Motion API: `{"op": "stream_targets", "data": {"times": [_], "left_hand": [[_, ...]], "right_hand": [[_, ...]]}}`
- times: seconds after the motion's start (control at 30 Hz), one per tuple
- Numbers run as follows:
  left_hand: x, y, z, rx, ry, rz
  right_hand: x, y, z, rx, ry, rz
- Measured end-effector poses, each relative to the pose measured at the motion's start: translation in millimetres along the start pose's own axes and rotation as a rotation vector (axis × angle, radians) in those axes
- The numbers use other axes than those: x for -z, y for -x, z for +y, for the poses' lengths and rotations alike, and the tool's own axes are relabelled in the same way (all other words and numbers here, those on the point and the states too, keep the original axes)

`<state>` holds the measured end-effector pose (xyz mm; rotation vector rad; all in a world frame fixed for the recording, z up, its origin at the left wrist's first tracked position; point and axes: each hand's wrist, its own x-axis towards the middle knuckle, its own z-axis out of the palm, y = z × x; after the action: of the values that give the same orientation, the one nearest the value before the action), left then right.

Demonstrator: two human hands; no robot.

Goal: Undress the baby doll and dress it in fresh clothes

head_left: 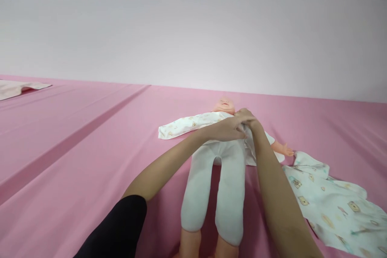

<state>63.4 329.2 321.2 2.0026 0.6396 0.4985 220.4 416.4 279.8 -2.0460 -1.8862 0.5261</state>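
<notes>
A baby doll lies on its back on the pink sheet, head away from me. Its body and upper legs are white cloth; the lower legs show bare at the bottom. A white baby shirt with small printed figures has one long sleeve stretched out to the left. At the doll's chest, my left hand is closed on the front of the shirt, its fingertips partly hidden. My right hand meets it by the doll's neck, fingers bent down onto the shirt's edge. The doll's bare hand sticks out to the right.
To the right lies a printed white baby garment, loosely spread. A pale cloth lies at the far left. The pink sheet has long folds, and a low white wall stands behind it.
</notes>
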Motion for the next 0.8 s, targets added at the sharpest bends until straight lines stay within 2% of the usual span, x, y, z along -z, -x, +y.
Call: {"op": "stream_targets", "data": {"times": [0.1, 0.2, 0.27, 0.37, 0.43, 0.53, 0.63, 0.73, 0.8], "left_hand": [[0.7, 11, 9, -0.038, -0.112, -0.093], [8.1, 25, 22, -0.076, -0.214, -0.153], [14.4, 32, 28, -0.074, -0.405, -0.028], [21.9, 35, 26, 0.05, -0.683, 0.237], [21.9, 28, 16, 0.152, -0.773, 0.259], [8.7, 11, -7, 0.173, -0.878, 0.228], [-15.9, -5, -27, 0.097, -0.943, 0.328], [-36.2, -13, -35, -0.034, -0.976, 0.37], [-42.3, -15, -33, -0.082, -1.039, 0.408]], "right_hand": [[20, 14, 6, -0.03, -0.063, -0.093], [38, 26, 23, -0.08, -0.135, -0.264], [46, 30, 40, -0.114, -0.165, -0.334], [56, 35, 66, -0.179, -0.219, -0.34], [61, 40, 78, -0.261, -0.235, -0.319], [67, 48, 85, -0.366, -0.217, -0.312], [64, 49, 85, -0.309, -0.275, -0.34], [56, 42, 87, -0.274, -0.318, -0.377], [52, 38, 88, -0.295, -0.307, -0.395]]}}
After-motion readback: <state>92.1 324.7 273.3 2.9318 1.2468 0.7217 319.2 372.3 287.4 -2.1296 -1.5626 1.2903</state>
